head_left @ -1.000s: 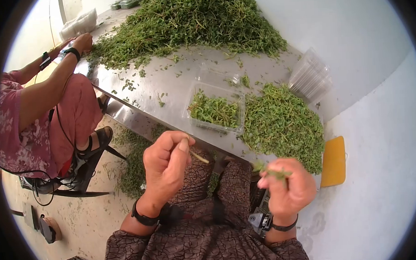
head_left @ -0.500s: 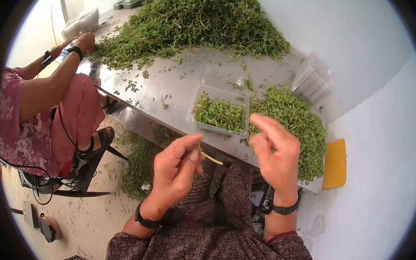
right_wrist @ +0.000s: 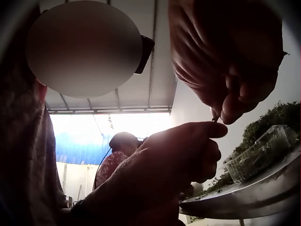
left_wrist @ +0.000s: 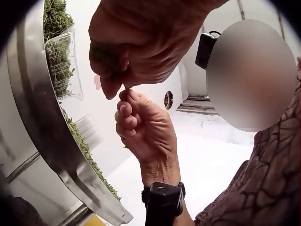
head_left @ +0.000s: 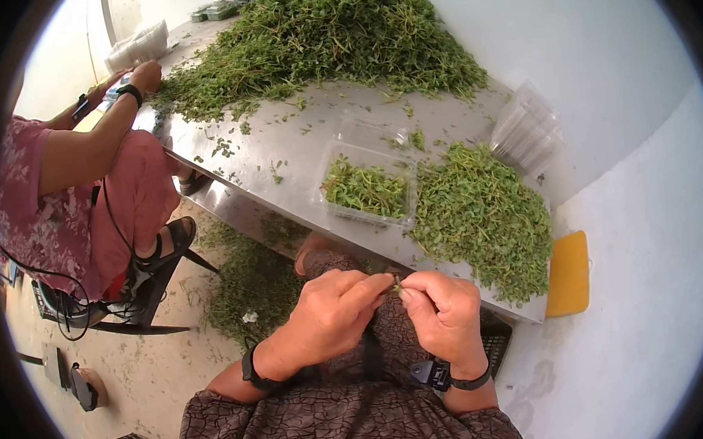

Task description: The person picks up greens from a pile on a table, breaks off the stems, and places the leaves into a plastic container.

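In the head view, both hands meet above the lap. My left hand (head_left: 332, 310) pinches a thin green stem (head_left: 397, 285) between thumb and forefinger, its other fingers curled in. On the other side, my right hand (head_left: 446, 309) pinches the same stem, its fingertips right beside the left ones. Most of the stem is hidden by the fingers. The wrist views also show the two hands tip to tip. Ahead of them on the metal table (head_left: 288, 199) stands an open clear plastic box (head_left: 367, 216) part filled with leafy green sprigs (head_left: 362, 186).
A low pile of greens (head_left: 485, 221) lies right of the box, with stacked clear containers (head_left: 526, 129) behind. A large heap of greens (head_left: 336, 44) covers the far table. Another person (head_left: 67, 185) sits at left. Discarded greens (head_left: 253, 290) lie on the floor; a yellow board (head_left: 567, 274) stands at right.
The leafy sprig has left my right hand, which went out toward the box and pile and came back to the stem. My left hand has moved right and lower, keeping the stem.
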